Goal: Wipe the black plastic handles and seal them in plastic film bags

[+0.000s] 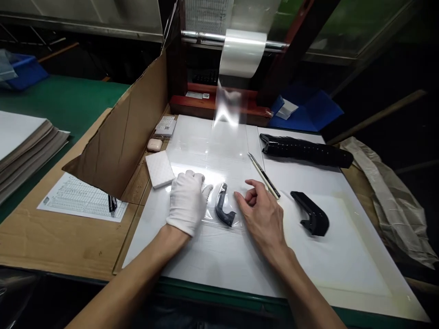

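A small black curved handle [223, 208] lies between my hands, at the near end of a clear plastic film [229, 137]. It seems to be covered by the film. My left hand [187, 201], in a white glove, is closed at the film's left edge; its fingertips are partly hidden. On the other side, my bare right hand [264, 214] rests near the film's right edge. Its thumb and index finger are apart with nothing visible between them, and the other fingers curl inward. Another black curved handle [313, 214] lies to the right of that hand.
A film roll [243, 52] hangs on a metal bar behind. A craft knife [264, 176] and several nested black handles [305, 151] lie at right. White foam [160, 169], an earbud case [154, 145] and a cardboard wall [126, 123] stand left. Blue bin [308, 112] behind.
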A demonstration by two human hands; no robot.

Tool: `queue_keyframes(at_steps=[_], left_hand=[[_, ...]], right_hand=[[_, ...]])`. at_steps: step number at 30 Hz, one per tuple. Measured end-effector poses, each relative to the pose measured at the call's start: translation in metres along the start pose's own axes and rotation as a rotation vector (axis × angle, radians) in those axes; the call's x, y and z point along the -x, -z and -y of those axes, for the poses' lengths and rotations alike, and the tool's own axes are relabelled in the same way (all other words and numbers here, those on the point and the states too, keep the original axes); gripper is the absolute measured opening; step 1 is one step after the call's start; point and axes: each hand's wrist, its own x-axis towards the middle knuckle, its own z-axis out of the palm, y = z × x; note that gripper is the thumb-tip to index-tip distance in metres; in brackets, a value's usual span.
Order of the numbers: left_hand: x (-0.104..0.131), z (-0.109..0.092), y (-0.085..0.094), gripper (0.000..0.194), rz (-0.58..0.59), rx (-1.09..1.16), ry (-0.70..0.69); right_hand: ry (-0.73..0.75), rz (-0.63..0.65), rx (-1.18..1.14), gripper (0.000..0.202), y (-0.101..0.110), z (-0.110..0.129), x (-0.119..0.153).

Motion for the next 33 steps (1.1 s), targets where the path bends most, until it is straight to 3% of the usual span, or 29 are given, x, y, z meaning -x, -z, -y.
queue_keyframes(at_steps=[3,7,10,11,12,13,15,17,20,22,25,29,31,33], left_hand=[[0.015,0.007,0.003,0.030,0.005,-0.056,-0.059],[0.047,0.023,0.010,0.029,-0.014,-0.135,-0.124],[0.067,0.016,0.015,0.033,-0.235,-0.096,-0.120],[0.071,0.005,0.015,0.032,-0.286,0.024,-0.143],[0.074,-0.011,0.014,0.032,-0.261,0.204,-0.154],[0.076,-0.030,0.012,0.031,-0.159,0.407,-0.148],[0.073,-0.079,0.004,0.037,0.237,0.754,-0.074],[0.063,-0.129,-0.009,0.048,0.464,0.851,-0.022],[0.041,-0.185,-0.032,0.049,0.584,0.974,0.029],[0.031,-0.200,-0.040,0.035,0.595,1.061,0.074],[0.037,-0.189,-0.033,0.034,0.627,1.195,0.141],[0.083,-0.131,0.000,0.065,0.736,1.379,0.256],[0.112,-0.096,0.017,0.066,0.747,1.449,0.341],[0.137,-0.064,0.029,0.059,0.739,1.549,0.463]], right_hand=[[0.034,0.010,-0.004,0.021,0.012,-0.008,0.016],[-0.003,-0.042,-0.099,0.022,0.040,-0.026,0.065],[-0.124,-0.228,-0.232,0.019,0.053,-0.045,0.109],[-0.154,-0.312,-0.269,0.018,0.054,-0.051,0.121],[-0.171,-0.390,-0.291,0.018,0.053,-0.056,0.130],[-0.179,-0.456,-0.310,0.018,0.052,-0.060,0.136],[-0.181,-0.541,-0.338,0.019,0.049,-0.066,0.143],[-0.184,-0.580,-0.364,0.022,0.047,-0.068,0.143],[-0.184,-0.597,-0.416,0.026,0.048,-0.069,0.140],[-0.189,-0.587,-0.452,0.028,0.050,-0.070,0.140],[-0.219,-0.574,-0.515,0.030,0.052,-0.070,0.142],[-0.278,-0.489,-0.629,0.036,0.058,-0.058,0.146],[-0.292,-0.337,-0.686,0.039,0.062,-0.043,0.147],[-0.327,-0.098,-0.756,0.042,0.063,-0.023,0.148]])
